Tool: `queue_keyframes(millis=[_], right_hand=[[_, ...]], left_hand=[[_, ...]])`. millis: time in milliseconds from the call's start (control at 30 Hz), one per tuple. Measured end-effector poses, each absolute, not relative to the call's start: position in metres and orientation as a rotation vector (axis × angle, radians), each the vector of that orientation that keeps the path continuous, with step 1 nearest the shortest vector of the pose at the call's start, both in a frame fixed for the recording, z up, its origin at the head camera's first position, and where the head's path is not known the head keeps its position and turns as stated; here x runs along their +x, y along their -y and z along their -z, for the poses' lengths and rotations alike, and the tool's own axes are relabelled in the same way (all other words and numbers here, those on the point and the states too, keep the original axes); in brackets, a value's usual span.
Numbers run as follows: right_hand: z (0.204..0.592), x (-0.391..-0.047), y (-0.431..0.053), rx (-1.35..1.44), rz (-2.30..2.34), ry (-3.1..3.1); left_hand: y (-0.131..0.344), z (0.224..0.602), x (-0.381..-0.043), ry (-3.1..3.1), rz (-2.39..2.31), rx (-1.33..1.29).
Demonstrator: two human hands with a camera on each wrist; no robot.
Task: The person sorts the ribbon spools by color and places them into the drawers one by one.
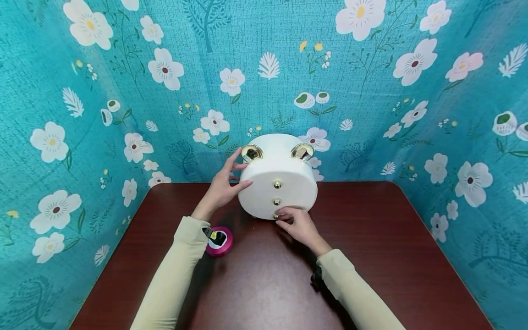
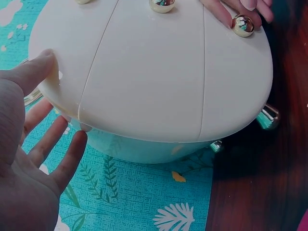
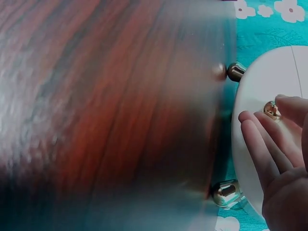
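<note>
A white oval-fronted drawer box (image 1: 284, 158) with two gold ears stands on small gold feet at the back of the table. Two seams part its front into three drawers, each with a round gold knob. My left hand (image 1: 222, 185) steadies one side, thumb against the front face and the other fingers spread along the edge, below the left ear (image 1: 251, 153). Low on the front, my right hand (image 1: 300, 224) pinches the bottom knob (image 2: 243, 25) between thumb and forefinger. In the right wrist view the remaining fingers (image 3: 260, 149) extend along the drawer front.
A round pink object (image 1: 219, 250) with a black and white top lies beside my left wrist. The dark red wooden table (image 1: 379, 238) ends at a blue flowered cloth (image 1: 268, 96), which surrounds its back and sides.
</note>
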State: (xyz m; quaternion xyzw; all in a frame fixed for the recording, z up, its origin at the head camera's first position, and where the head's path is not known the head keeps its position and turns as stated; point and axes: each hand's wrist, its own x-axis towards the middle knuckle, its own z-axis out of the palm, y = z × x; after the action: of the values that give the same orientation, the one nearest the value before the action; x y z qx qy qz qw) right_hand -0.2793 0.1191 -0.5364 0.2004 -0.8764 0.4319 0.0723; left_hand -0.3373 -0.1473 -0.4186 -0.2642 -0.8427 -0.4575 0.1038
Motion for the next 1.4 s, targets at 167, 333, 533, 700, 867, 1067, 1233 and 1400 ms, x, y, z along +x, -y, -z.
queue_keyframes(millis=[167, 333, 533, 700, 867, 1067, 1233, 1400], right_hand=[[0.537, -0.282, -0.118, 0.577, -1.356, 2.635], [0.537, -0.282, -0.116, 0.547, -1.368, 2.644], [0.540, -0.282, -0.116, 0.552, -1.360, 2.646], [0.540, -0.281, -0.118, 0.603, -1.360, 2.622], [0.541, -0.277, -0.118, 0.599, -1.373, 2.617], [0.544, -0.274, -0.115, 0.583, -1.352, 2.596], [0.544, -0.272, -0.110, 0.517, -1.278, 2.564], [0.542, -0.272, -0.104, 0.380, -1.220, 2.560]], left_hand=[[0.146, 0.408, -0.328, 2.467, 1.379, -0.808], [0.145, 0.395, -0.315, 2.475, 1.381, -0.825], [0.147, 0.408, -0.325, 2.477, 1.377, -0.814], [0.150, 0.422, -0.338, 2.475, 1.376, -0.788], [0.150, 0.423, -0.338, 2.486, 1.363, -0.782], [0.150, 0.423, -0.337, 2.485, 1.370, -0.767], [0.150, 0.422, -0.337, 2.488, 1.372, -0.771], [0.149, 0.421, -0.336, 2.481, 1.375, -0.780]])
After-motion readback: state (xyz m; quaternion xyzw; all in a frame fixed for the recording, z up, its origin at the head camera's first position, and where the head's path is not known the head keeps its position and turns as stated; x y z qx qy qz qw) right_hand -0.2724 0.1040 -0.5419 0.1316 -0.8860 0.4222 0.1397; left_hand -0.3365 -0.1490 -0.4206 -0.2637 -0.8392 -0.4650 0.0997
